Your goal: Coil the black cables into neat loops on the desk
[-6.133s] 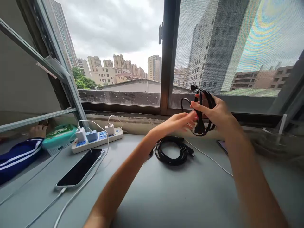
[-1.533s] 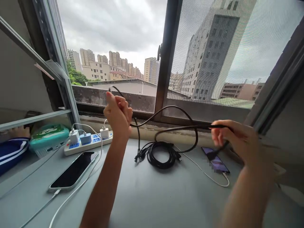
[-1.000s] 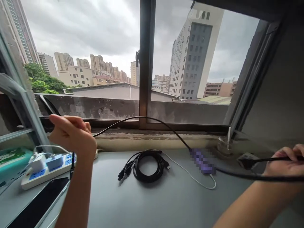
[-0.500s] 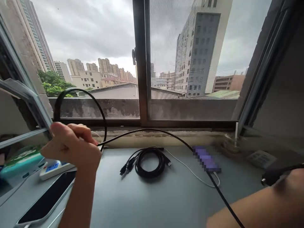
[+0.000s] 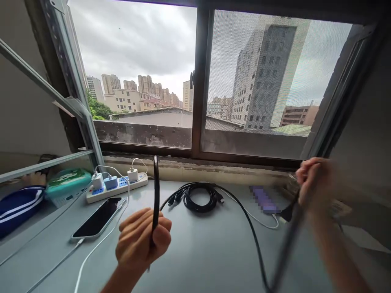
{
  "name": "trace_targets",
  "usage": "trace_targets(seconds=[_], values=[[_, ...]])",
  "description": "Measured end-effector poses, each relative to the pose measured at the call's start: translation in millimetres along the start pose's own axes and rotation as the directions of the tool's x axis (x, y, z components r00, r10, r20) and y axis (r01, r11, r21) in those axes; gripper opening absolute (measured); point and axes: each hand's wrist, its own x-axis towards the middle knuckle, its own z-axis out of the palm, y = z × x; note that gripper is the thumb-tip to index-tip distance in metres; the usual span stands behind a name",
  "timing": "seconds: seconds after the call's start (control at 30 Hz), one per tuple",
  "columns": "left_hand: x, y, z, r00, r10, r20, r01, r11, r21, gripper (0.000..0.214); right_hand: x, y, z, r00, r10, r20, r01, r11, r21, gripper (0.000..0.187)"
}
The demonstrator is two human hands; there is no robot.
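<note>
A thick black cable runs between both hands, arching over the desk and dipping at the lower right. My left hand is closed around part of it, with a stretch standing up above the fist. Raised at the right, my right hand is smeared by motion but wrapped around the cable near a dark connector end. Behind the arch lies a coiled black cable with several plugs, flat on the desk.
At left are a power strip with white chargers, a phone on a white cord, a teal box and a dark blue striped item. A blurred purple device lies at right. The window rises behind the grey desk.
My left hand has come down and to the right, and its cable loop has opened out. My right hand has risen into view with the cable. The view has shifted leftward.
</note>
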Motion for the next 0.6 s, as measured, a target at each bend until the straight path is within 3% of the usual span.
trace_targets(seconds=[0.1,0.2,0.33,0.4,0.5,0.6], values=[[-7,10,-5.6,0.991,0.107,0.074,-0.115,0.987,0.113,0.024,-25,20,29,0.983,0.086,0.164,-0.091,0.996,0.025,0.028],[-16,13,-8.3,0.986,0.128,0.11,-0.145,0.977,0.159,0.022,-51,30,35,0.891,0.163,0.423,-0.128,0.985,-0.112,0.031],[-25,12,-9.9,0.987,0.147,0.067,-0.156,0.976,0.155,0.022,-78,22,49,0.629,0.298,0.718,-0.233,0.953,-0.192,0.026],[-28,13,-10.5,0.989,0.14,0.049,-0.146,0.977,0.153,0.024,-89,17,58,0.505,0.326,0.799,-0.294,0.936,-0.196,0.025],[-28,14,-10.6,0.997,0.065,0.046,-0.07,0.99,0.121,0.03,-98,14,66,0.363,0.357,0.861,-0.349,0.908,-0.23,0.029],[-24,11,-8.5,0.999,-0.011,-0.052,0.017,0.992,0.125,0.039,-98,9,69,0.1,0.407,0.908,-0.423,0.843,-0.332,0.04]])
